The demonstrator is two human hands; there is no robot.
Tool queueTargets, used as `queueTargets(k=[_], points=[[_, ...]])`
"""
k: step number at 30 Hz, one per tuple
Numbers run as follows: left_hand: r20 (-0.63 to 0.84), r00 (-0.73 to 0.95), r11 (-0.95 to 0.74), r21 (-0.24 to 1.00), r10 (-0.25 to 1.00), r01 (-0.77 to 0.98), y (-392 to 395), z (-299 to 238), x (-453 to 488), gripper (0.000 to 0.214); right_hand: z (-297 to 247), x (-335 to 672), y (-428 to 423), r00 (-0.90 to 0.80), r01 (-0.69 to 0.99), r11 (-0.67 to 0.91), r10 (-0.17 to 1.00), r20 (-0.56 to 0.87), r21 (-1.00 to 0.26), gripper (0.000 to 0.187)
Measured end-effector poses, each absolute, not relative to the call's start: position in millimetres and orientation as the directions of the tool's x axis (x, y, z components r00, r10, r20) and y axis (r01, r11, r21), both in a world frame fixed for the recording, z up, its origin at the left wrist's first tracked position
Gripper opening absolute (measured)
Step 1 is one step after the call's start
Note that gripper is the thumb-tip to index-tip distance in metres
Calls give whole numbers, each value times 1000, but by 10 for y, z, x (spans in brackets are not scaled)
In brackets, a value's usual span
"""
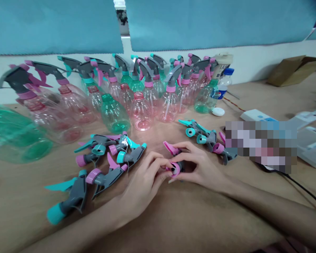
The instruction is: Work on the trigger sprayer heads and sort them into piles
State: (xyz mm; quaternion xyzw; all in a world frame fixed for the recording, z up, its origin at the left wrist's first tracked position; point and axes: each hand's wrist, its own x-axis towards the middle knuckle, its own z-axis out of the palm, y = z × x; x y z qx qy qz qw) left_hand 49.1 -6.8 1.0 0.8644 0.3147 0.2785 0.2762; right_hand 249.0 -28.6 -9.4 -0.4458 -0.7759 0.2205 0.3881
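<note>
My right hand [197,165] is closed around a grey and pink trigger spray head [175,170], whose pink collar faces me. At that collar's opening, the fingertips of my left hand [150,175] are pinched together. A small dark spot shows by them; what they hold, if anything, is too small to make out. Left of my hands lie several loose trigger spray heads [75,191] with turquoise or pink collars. More loose spray heads [201,135] lie beyond my right hand.
Behind stand several pink and green clear bottles [142,112], many fitted with spray heads. A drink bottle [223,84], a white oval object [218,111] and a white power strip [258,116] are to the right. A cardboard box [289,72] sits at the back right.
</note>
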Motion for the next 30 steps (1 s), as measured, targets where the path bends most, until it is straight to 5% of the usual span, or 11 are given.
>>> queueTargets(k=[19, 25, 30], points=[[332, 613, -631, 683, 717, 367, -46, 61, 459, 21, -107, 2479, -272, -333, 510, 506, 862, 382, -696, 31], [394, 551, -631, 696, 735, 344, -87, 73, 437, 19, -138, 2540, -210, -191, 504, 416, 909, 372, -757, 28], [158, 465, -343, 873, 871, 346, -78, 44, 480, 19, -132, 2523, -211, -268, 488, 445, 895, 357, -751, 32]])
